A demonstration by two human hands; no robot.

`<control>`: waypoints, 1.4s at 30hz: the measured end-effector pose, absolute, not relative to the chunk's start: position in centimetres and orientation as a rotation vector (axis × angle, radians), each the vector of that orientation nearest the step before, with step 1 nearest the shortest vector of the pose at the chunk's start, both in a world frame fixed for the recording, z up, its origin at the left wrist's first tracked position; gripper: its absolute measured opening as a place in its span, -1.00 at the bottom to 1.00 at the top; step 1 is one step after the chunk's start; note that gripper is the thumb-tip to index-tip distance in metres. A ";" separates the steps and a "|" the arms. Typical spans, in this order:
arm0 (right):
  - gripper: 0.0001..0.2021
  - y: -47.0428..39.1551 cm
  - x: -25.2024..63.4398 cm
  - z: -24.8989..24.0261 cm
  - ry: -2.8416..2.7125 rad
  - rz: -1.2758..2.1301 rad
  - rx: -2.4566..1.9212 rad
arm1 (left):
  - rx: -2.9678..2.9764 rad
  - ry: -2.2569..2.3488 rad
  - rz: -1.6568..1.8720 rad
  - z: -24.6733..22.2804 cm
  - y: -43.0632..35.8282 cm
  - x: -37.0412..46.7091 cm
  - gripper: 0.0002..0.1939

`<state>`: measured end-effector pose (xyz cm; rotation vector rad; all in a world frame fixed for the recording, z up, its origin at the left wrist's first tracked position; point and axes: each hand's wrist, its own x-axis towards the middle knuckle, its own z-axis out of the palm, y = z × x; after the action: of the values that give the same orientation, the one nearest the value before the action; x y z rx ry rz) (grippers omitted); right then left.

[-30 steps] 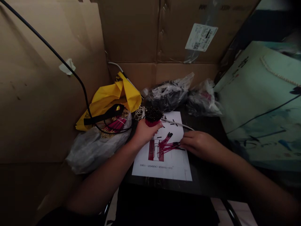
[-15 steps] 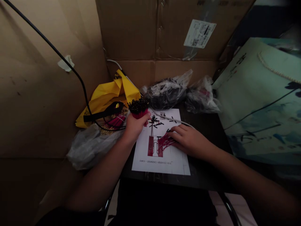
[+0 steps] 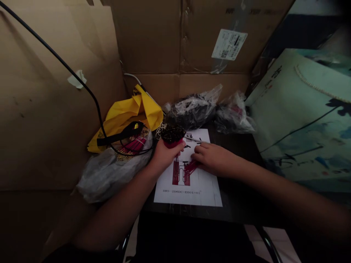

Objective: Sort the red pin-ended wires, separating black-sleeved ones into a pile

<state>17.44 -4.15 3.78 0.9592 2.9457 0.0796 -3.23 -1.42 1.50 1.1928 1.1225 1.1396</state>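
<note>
Several thin magenta wires [image 3: 190, 168] slant down-left from the nearer, half-curled right hand [image 3: 213, 157], hold unclear; left hand [image 3: 164, 154] clasps a black-tipped magenta bundle [image 3: 173, 134].

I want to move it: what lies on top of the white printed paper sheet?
Loose magenta wires by the right hand, small black pieces and a pale grey cable. The left hand, gripping a black-tipped magenta wire bundle, hides the sheet's far-left part; anything beneath either hand is covered.
</note>
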 end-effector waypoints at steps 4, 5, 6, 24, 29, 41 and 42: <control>-0.89 -4.0 17.6 3.3 2.952 0.051 0.934 | 1.226 1.087 1.039 1.0 -2.3 -2.9 -0.70; -0.90 -4.0 17.6 3.2 2.953 0.060 0.935 | 1.241 1.084 1.034 0.9 -2.4 -2.8 -0.71; -0.91 -4.0 17.5 3.1 2.954 0.071 0.932 | 1.273 1.071 1.019 0.8 -2.6 -2.8 -0.72; -0.86 -4.0 16.2 1.9 2.763 0.082 0.815 | 1.438 0.966 0.907 0.9 -3.4 -2.8 -0.76; -0.83 -4.0 16.6 2.0 2.756 0.098 0.754 | 1.385 0.996 0.912 0.3 -3.1 -2.8 -0.75; -0.81 -4.2 17.5 1.6 2.789 0.126 0.777 | 1.327 1.024 0.904 0.2 -2.9 -2.6 -0.68; -0.82 -4.3 17.7 1.7 2.794 0.125 0.782 | 1.324 1.023 0.902 0.3 -2.9 -2.5 -0.65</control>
<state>17.67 -4.26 1.69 0.7815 2.7940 0.1250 -2.55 -2.92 0.26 1.3240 1.0228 0.9023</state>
